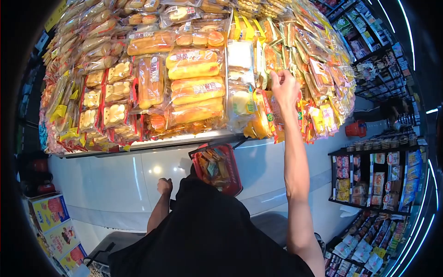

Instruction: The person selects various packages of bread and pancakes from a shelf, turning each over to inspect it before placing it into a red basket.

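Observation:
My right hand (285, 87) reaches over the right part of a display heaped with wrapped breads. Its fingers are pinched together near a green-edged packet (266, 62), and what they hold, if anything, is too small to make out. Below that hand lie orange-yellow packets (262, 113). Left of it are clear-wrapped white breads (241, 55) and long yellow buns (196, 90). My left hand (164, 185) hangs low over the floor, curled into a loose fist with nothing visible in it. Beside my body, a red basket (234, 171) holds several wrapped packets.
The display's front edge (161, 147) runs across the view. Shelves with packaged goods (369, 177) stand at the right, with a red container (356, 129) near them. Posters (51, 210) are at the lower left. A person's dark clothing shows at the far right.

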Action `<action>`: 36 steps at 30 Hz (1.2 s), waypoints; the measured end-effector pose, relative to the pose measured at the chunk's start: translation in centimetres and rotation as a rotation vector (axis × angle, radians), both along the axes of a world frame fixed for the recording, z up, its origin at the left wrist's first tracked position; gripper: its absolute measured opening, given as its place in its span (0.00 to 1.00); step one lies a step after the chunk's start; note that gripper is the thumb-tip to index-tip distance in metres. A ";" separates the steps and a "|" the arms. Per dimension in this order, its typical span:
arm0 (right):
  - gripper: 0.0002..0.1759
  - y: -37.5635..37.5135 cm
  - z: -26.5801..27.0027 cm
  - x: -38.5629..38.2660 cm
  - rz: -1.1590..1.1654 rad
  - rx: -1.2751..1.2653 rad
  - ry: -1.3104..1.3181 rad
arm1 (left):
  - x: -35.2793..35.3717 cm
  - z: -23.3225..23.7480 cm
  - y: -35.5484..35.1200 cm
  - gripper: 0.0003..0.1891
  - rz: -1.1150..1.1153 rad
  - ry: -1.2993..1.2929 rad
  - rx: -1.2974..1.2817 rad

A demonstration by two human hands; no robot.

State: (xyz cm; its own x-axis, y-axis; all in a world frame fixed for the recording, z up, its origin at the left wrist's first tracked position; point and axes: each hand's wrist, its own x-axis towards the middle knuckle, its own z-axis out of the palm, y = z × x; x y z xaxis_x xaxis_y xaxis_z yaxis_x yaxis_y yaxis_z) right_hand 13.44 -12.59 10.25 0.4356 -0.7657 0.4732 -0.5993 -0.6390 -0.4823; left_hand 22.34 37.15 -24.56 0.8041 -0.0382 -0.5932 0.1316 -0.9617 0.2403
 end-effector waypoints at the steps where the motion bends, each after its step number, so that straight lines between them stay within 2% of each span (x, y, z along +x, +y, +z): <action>1: 0.12 -0.2 -0.1 0.3 0.021 -0.110 0.016 | 0.2 -0.1 0.1 0.18 -0.006 0.011 -0.016; 2: 0.13 -0.4 -0.2 0.7 0.043 -0.219 0.030 | 0.5 -0.2 0.1 0.19 -0.012 0.021 -0.033; 3: 0.13 -0.3 -0.4 0.9 0.041 -0.221 0.029 | 0.6 -0.6 0.1 0.19 -0.014 0.021 -0.034; 5: 0.16 -0.2 -0.6 1.2 0.163 -0.359 0.047 | 1.0 -1.6 -0.2 0.23 -0.052 0.029 -0.037; 8: 0.13 0.1 -0.4 1.1 0.115 -0.263 0.119 | 1.5 -1.9 -1.2 0.28 -0.125 0.029 -0.014; 12: 0.09 -0.4 -0.5 1.2 0.012 -0.307 0.114 | 1.9 -1.2 -3.0 0.30 -0.105 -0.029 -0.052; 16: 0.10 -1.4 1.0 0.1 -0.014 -0.521 -0.030 | 3.3 0.8 -5.2 0.30 -0.161 0.002 -0.211; 18: 0.11 0.5 2.9 -0.8 0.001 -0.017 -0.358 | 3.5 1.9 -6.6 0.30 -0.191 -0.027 -0.404; 20: 0.12 2.3 3.7 -1.9 -0.011 0.054 -0.392 | 3.4 5.1 -8.7 0.30 -0.215 -0.045 -0.454; 22: 0.11 4.3 3.7 -3.2 0.155 0.226 -0.667 | 3.0 10.5 -11.1 0.30 -0.269 0.093 -0.679; 25: 0.11 8.8 3.9 -5.6 0.209 0.300 -0.808 | 1.5 20.2 -14.5 0.24 -0.334 0.380 -0.939; 26: 0.11 10.4 3.9 -6.2 0.233 0.418 -0.934 | 0.7 23.3 -15.6 0.21 -0.376 0.438 -1.045; 27: 0.12 11.8 3.9 -6.7 0.257 0.537 -1.060 | 0.2 24.4 -16.5 0.15 -0.434 0.544 -1.207; 28: 0.12 13.2 3.7 -7.1 0.254 0.540 -1.060 | -0.3 25.3 -17.3 0.11 -0.492 0.651 -1.367; 30: 0.11 15.7 3.1 -8.0 0.337 0.864 -1.216 | -1.0 30.5 -18.7 0.16 -0.486 0.867 -1.577; 31: 0.11 16.4 2.7 -8.4 0.329 0.871 -1.221 | -2.1 31.7 -19.6 0.16 -0.484 0.870 -1.565; 33: 0.09 17.5 1.9 -8.9 0.356 1.100 -1.148 | -3.7 32.9 -20.6 0.20 -0.103 0.711 -1.914; 34: 0.09 18.0 1.6 -8.8 0.348 1.106 -1.158 | -3.5 33.0 -20.7 0.20 -0.106 0.713 -1.901; 36: 0.09 19.0 1.4 -8.5 0.173 1.144 -1.130 | -3.0 33.0 -21.0 0.19 -0.158 0.548 -1.717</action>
State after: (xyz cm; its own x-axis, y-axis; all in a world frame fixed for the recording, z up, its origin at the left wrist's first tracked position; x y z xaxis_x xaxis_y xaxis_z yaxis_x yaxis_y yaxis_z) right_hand 4.99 6.38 11.67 0.3932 -0.9056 -0.1589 0.4114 0.3278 -0.8505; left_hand 19.31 16.11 8.48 0.4805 -0.8768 0.0164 0.4711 0.2739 0.8385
